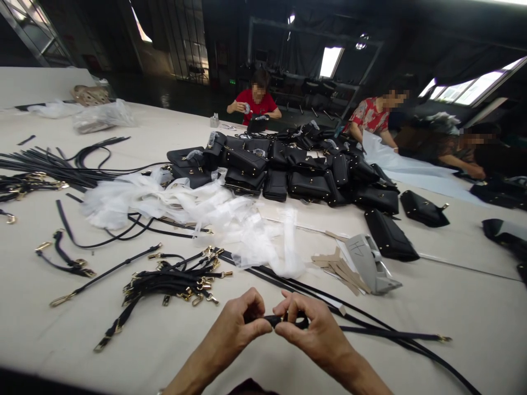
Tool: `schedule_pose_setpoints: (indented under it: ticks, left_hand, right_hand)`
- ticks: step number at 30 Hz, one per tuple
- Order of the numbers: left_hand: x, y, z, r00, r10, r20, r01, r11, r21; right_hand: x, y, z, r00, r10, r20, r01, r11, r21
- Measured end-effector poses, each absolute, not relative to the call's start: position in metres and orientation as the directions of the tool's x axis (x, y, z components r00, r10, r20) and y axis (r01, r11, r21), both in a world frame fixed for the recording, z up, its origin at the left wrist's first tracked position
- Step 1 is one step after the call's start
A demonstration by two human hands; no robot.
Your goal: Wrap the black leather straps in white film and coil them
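Note:
Both my hands meet low in the middle of the head view, gripping one black strap. My left hand is closed, its thumb and fingers pinching one part of the strap. Close beside it, my right hand pinches the strap where it loops, near a small gold-coloured metal piece; the fingers hide the details. Left of my hands lies a pile of short black straps with gold clasps. Longer black straps run along the table on the right, one ending in a gold clasp.
Crumpled white wrapping lies beyond my hands, before a heap of black handbags. A grey tape dispenser and brown paper strips lie to the right. Long straps spread at left. Other people work across the table.

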State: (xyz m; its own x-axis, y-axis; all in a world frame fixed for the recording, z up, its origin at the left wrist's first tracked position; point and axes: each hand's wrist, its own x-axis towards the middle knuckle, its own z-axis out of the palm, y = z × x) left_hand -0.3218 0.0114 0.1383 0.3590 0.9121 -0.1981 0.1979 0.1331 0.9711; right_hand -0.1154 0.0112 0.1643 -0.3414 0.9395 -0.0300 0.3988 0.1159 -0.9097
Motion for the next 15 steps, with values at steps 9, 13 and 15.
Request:
schedule_pose_setpoints:
  ticks: [9, 13, 15]
  left_hand:
    - [-0.316, 0.001, 0.136, 0.379, 0.914, -0.147, 0.244, 0.054, 0.968]
    - [-0.335, 0.000, 0.142, 0.520, 0.828, -0.209, 0.126, 0.167, 0.978]
    - [-0.344, -0.002, 0.142, 0.564, 0.787, -0.248, 0.084, 0.244, 0.966]
  right_hand:
    - [-0.118, 0.022, 0.175, -0.554, 0.827, 0.095, 0.578, 0.464, -0.671]
    - [-0.102, 0.027, 0.186, -0.460, 0.886, -0.067, 0.605, 0.257, -0.754]
    - [-0.094, 0.027, 0.187, -0.403, 0.895, -0.190, 0.587, 0.094, -0.804]
